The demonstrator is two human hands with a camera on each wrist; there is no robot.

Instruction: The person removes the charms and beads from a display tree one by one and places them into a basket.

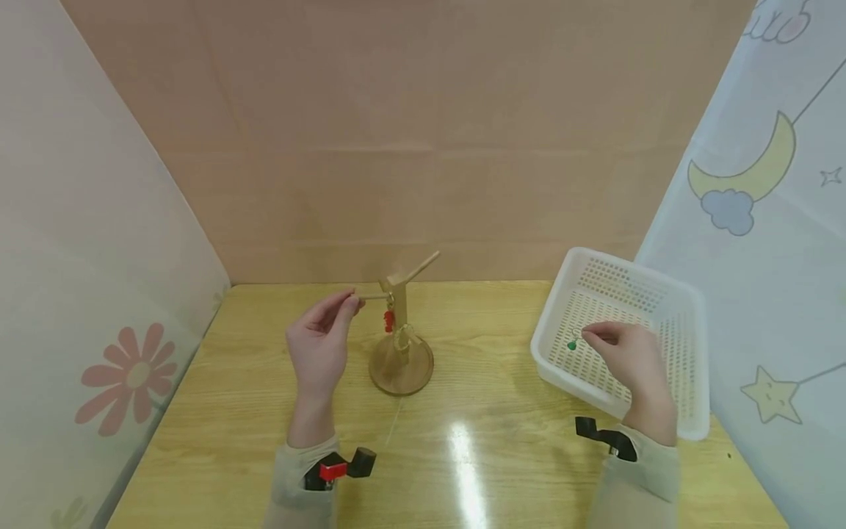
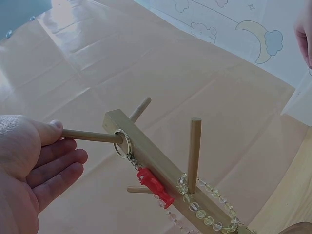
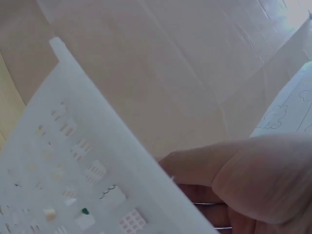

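On the table stands a wooden jewellery stand [image 1: 401, 371] with a round base, an upright post and several pegs. My left hand [image 1: 320, 345] pinches the tip of one peg [image 2: 90, 136] between thumb and fingers. From that peg a red figure keychain [image 2: 155, 187] hangs by its metal ring, close against the post. A clear and yellowish bead bracelet [image 2: 201, 214] loops over a lower peg. Over the white plastic basket [image 1: 575, 389], my right hand [image 1: 628, 360] pinches a keychain with a small green pendant [image 1: 571, 345], which dangles below the fingertips. In the right wrist view, the basket wall partly hides the fingers.
Pinkish bead strands [image 2: 173, 220] hang from another peg, behind the post. The slatted basket sits at the table's right side. A brown sheet [image 1: 429, 184] rises behind the table, and patterned white panels [image 1: 780, 294] flank it.
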